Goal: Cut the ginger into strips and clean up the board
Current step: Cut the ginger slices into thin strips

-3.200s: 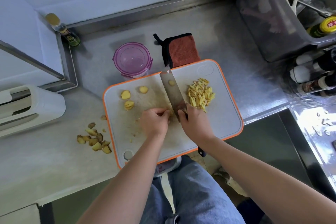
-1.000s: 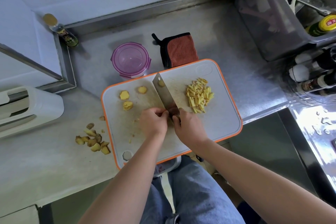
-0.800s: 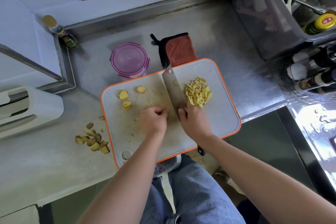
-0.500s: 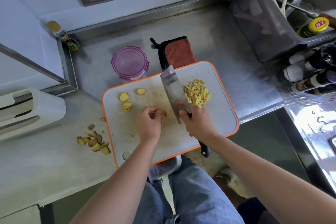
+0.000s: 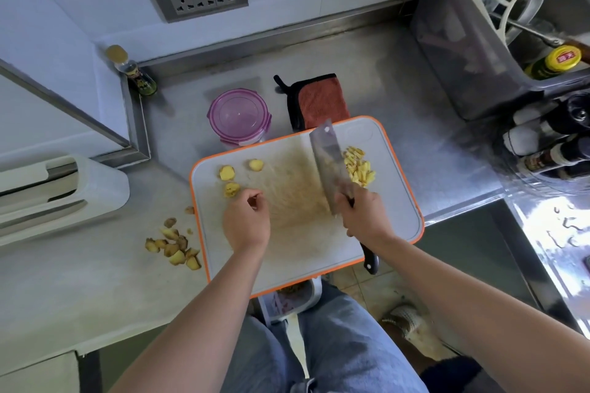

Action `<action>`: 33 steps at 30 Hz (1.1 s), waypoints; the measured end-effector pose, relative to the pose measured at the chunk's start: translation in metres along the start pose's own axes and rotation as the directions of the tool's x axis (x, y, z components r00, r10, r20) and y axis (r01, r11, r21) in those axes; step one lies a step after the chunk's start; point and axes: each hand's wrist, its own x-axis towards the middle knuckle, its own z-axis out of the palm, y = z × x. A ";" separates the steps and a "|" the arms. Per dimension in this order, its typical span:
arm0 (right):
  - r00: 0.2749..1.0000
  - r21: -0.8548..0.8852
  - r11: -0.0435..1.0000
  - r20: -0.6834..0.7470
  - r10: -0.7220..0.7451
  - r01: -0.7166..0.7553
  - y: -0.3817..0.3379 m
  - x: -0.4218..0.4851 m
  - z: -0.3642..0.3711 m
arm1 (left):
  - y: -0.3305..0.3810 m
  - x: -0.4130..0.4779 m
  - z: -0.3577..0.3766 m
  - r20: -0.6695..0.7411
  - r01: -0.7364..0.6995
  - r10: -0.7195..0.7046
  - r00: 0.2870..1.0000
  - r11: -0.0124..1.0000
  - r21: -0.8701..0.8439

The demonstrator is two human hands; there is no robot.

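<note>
Ginger strips, pale yellow and cut short [image 5: 359, 166], lie heaped on the far right part of a white plastic cutting board with an orange rim [image 5: 396, 201], which sits on a steel kitchen counter [image 5: 399, 80]. The person's right hand [image 5: 364, 217] grips the black handle of a broad steel cleaver [image 5: 330, 163]. Its blurred blade leans over the board with one edge just beside the heap. The left hand [image 5: 247, 222] rests on the board's left half, fingers curled under and thumb against forefinger. Whether it pinches anything cannot be told. Its fingertips are just beside the nearest of three round uncut ginger slices [image 5: 227, 172] on the far left part of the board. The board's middle is stained brown. Off its left edge, brown-skinned ginger trimmings [image 5: 174, 244] lie scattered on the counter. Behind the board stand a round container with a purple lid [image 5: 238, 118] and a rust-red cloth edged in black [image 5: 319, 100], its near end under the board's rim.
</note>
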 end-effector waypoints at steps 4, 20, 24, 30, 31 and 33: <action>0.990 -0.091 0.993 0.131 -0.061 0.073 -0.011 -0.004 0.014 | 0.002 0.021 -0.005 -0.035 -0.030 0.033 0.999 0.997 0.074; 0.997 -0.107 0.994 0.080 0.005 0.003 -0.020 0.017 0.020 | 0.020 0.074 0.008 0.025 -0.090 0.086 0.996 0.955 0.284; 0.996 -0.093 0.995 0.088 0.025 -0.017 -0.024 0.018 0.019 | 0.025 0.074 0.002 0.025 -0.093 0.090 0.996 0.967 0.238; 0.997 -0.104 0.994 0.075 -0.010 0.018 -0.027 0.017 0.016 | 0.030 0.052 0.001 0.132 -0.088 0.091 0.987 0.996 -0.025; 0.997 -0.104 0.994 0.068 -0.021 0.028 -0.025 0.016 0.016 | 0.031 0.045 0.003 0.170 -0.051 0.059 0.984 0.997 -0.054; 0.997 -0.108 0.993 0.067 -0.045 0.052 -0.024 0.012 0.015 | 0.032 0.029 0.010 0.243 0.024 -0.012 0.970 0.999 -0.049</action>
